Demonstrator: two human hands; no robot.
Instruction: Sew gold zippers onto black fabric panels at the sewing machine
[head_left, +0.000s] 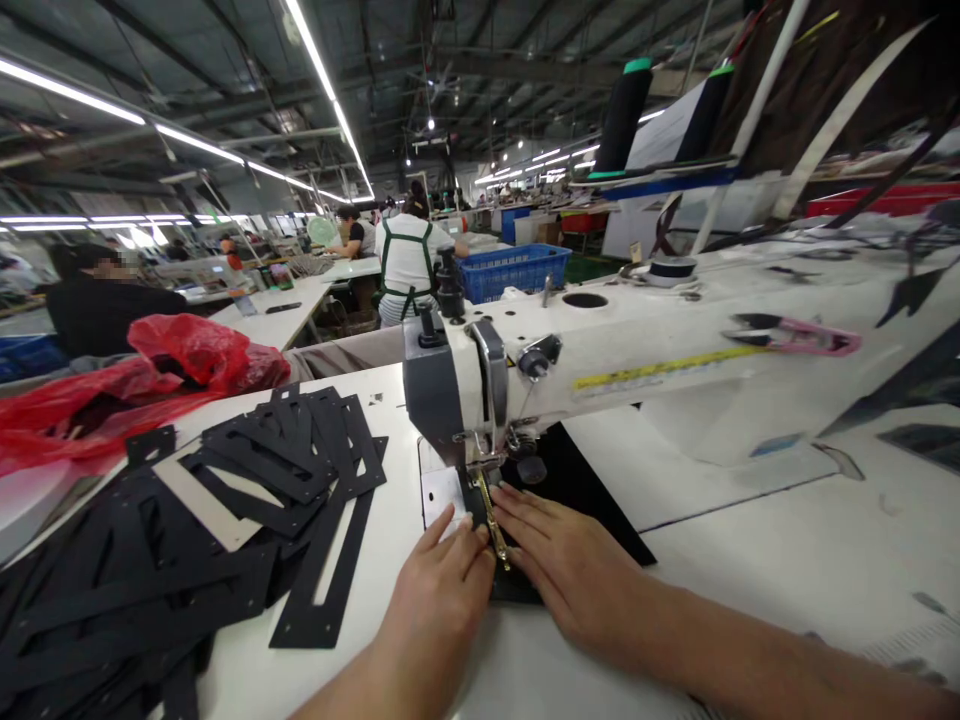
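Observation:
A black panel [592, 500] lies on the sewing machine [450, 400] bed, running beneath the presser foot [484, 475]. Along it lies a gold-toothed zipper [491, 520], whose pull end points towards me. My right hand [566, 560] rests flat on the panel, fingers stretched out beside the zipper's right side. On the other side, my left hand [446, 590] has its fingers bent and closed at the panel's left edge, close to the zipper. The fingertips partly hide that edge. The needle's exact point is too small to make out.
A heap of black frame-shaped pieces [225, 500] with slots covers the table's left side. Behind it lies a red plastic bag [202, 360]. Pink-handled snips [810, 335] rest on the machine arm. A blue basket [514, 272] and a co-worker [405, 255] are beyond.

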